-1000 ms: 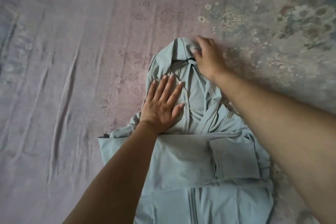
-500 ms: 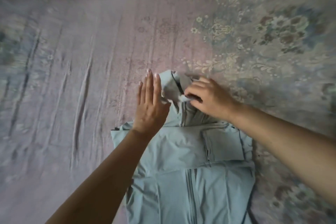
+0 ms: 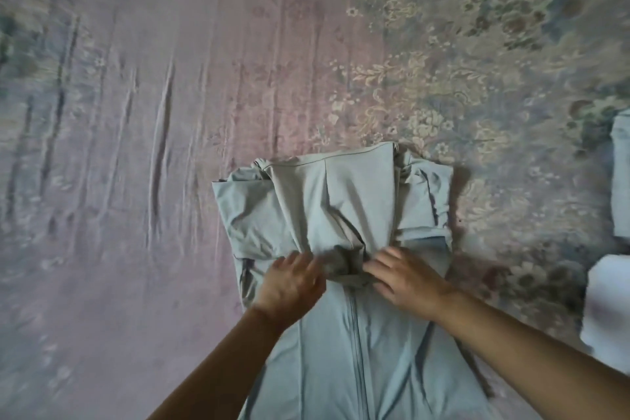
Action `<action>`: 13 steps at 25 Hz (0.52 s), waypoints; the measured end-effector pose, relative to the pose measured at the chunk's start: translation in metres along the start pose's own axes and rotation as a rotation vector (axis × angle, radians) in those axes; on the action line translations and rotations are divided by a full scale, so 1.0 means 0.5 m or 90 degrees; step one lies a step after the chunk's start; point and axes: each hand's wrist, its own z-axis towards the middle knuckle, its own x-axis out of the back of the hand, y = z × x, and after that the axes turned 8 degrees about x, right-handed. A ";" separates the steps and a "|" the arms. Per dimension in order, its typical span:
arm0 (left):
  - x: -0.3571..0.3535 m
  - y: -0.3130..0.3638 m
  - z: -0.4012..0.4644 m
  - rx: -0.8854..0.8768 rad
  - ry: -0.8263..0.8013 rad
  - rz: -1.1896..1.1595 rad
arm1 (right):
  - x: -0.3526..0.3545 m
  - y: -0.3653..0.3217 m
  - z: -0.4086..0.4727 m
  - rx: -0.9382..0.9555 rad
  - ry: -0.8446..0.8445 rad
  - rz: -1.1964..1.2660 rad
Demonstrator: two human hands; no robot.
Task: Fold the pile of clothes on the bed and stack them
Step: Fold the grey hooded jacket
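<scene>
On the bed sheet (image 3: 143, 133), the pale blue jacket (image 3: 358, 351) lies lengthwise toward me. Its folded-down hood (image 3: 344, 201) sits just beyond my left hand (image 3: 289, 286) and right hand (image 3: 405, 280), equally near, fingers loosely spread on its bunched edge.

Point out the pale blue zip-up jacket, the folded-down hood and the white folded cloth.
pale blue zip-up jacket (image 3: 392, 361): head view, front panel beside zipper.
folded-down hood (image 3: 341, 201): head view, its middle.
white folded cloth (image 3: 610, 303): head view, top face.
</scene>
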 end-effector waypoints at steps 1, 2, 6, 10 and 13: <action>0.008 0.007 0.013 0.206 0.022 -0.079 | 0.006 -0.004 0.006 -0.143 0.070 0.043; 0.017 0.013 0.033 0.438 0.026 -0.175 | 0.019 -0.007 0.022 -0.317 0.147 0.102; 0.009 0.023 0.100 0.957 -0.022 -0.551 | 0.026 0.019 0.104 -0.850 0.200 0.379; -0.016 0.041 0.099 0.961 -0.042 -0.539 | 0.007 0.025 0.138 -0.942 0.162 0.426; -0.005 0.036 0.104 1.003 -0.028 -0.673 | 0.007 0.025 0.145 -0.917 0.190 0.479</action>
